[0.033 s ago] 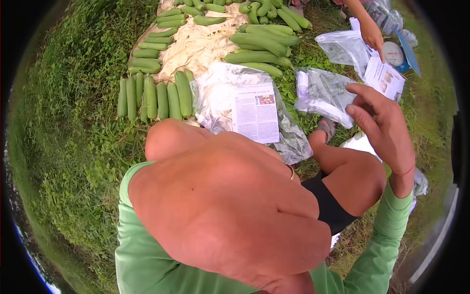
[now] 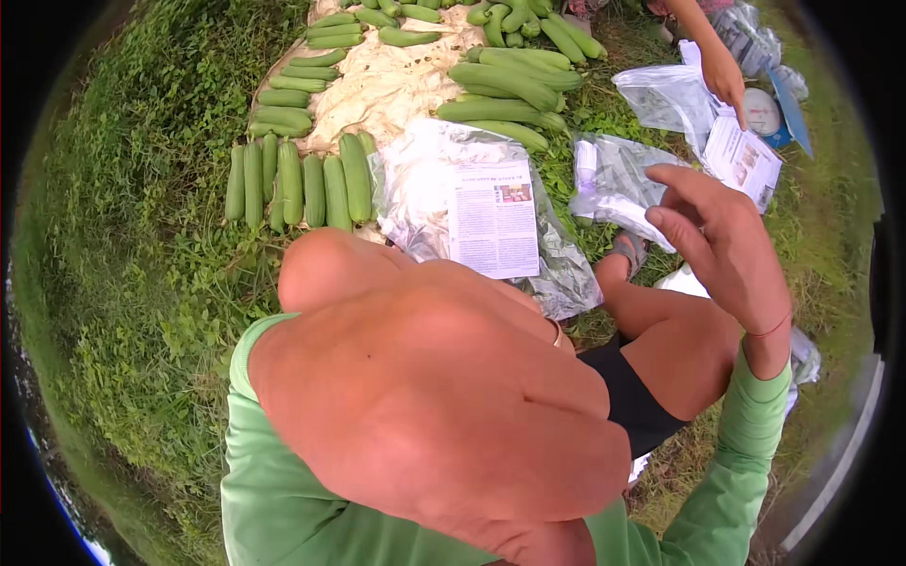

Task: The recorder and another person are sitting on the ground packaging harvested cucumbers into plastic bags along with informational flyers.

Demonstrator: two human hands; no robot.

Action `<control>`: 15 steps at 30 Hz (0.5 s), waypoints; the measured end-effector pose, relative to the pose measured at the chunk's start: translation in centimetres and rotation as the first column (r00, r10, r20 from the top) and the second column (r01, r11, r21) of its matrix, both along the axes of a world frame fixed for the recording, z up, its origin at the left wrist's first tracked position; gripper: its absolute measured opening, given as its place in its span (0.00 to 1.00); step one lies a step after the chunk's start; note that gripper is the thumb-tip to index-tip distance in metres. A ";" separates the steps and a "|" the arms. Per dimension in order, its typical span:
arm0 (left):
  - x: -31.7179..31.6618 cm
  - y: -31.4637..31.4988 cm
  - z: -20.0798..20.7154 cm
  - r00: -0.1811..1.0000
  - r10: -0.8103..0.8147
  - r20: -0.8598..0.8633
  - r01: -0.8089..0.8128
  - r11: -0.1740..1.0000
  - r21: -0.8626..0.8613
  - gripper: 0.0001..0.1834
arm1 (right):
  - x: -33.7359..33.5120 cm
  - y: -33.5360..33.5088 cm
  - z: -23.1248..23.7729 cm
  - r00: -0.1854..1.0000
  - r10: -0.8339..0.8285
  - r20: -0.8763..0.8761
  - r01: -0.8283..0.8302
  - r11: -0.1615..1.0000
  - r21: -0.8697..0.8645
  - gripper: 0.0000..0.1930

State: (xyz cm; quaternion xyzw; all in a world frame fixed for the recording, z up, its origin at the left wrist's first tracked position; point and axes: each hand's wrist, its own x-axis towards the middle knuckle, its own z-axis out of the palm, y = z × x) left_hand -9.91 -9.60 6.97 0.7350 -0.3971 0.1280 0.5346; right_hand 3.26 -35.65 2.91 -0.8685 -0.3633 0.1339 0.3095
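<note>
The head view shows the left hand (image 2: 434,396) very close to the lens, a large blurred shape beyond the green cuff; how its fingers stand, or whether they hold anything, cannot be told. The right hand (image 2: 722,231) is raised at the right, fingers loosely curled, index finger and thumb apart, with nothing visible between them. In the picture, it overlaps the lower right part of a clear plastic bag (image 2: 628,160) on the grass (image 2: 170,283), which shows white rolled or folded strips along its left and lower edges. Just beyond the left hand, a larger clear plastic bag (image 2: 571,288) is spread flat with a printed newspaper sheet (image 2: 491,226) over its middle; whether the sheet lies inside or on top is unclear. Farther off, a pale cloth (image 2: 401,80) bears long green gourds along its edges, a near row (image 2: 356,179) set side by side and a thicker pile (image 2: 510,87) at the right. At upper right, a co-worker's hand (image 2: 722,80) points down onto printed paper sheets (image 2: 746,160) next to a third, crumpled clear bag (image 2: 661,94). A round-dialled scale (image 2: 761,112) with a blue part stands just beside them.
</note>
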 end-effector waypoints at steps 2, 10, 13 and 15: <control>0.0 1.2 -0.9 0.999 -0.044 0.004 0.045 0.992 -0.121 0.40 | -0.1 2.2 -1.6 0.995 0.064 0.076 -0.058 0.995 -0.083 0.18; 1.5 7.9 -5.0 0.622 0.604 -0.498 -0.343 0.782 0.520 0.22 | 3.2 -5.0 -4.5 0.959 -0.122 0.254 0.140 0.989 -0.053 0.19; 1.0 13.0 -8.1 0.595 0.622 -0.508 -0.259 0.748 0.612 0.25 | 3.2 -16.3 -5.7 0.907 -0.316 0.280 0.391 0.877 -0.279 0.20; 0.9 15.6 -8.6 0.581 0.611 -0.538 -0.185 0.743 0.643 0.27 | 0.9 -25.7 -8.8 0.863 -0.451 0.228 0.503 0.722 -0.475 0.20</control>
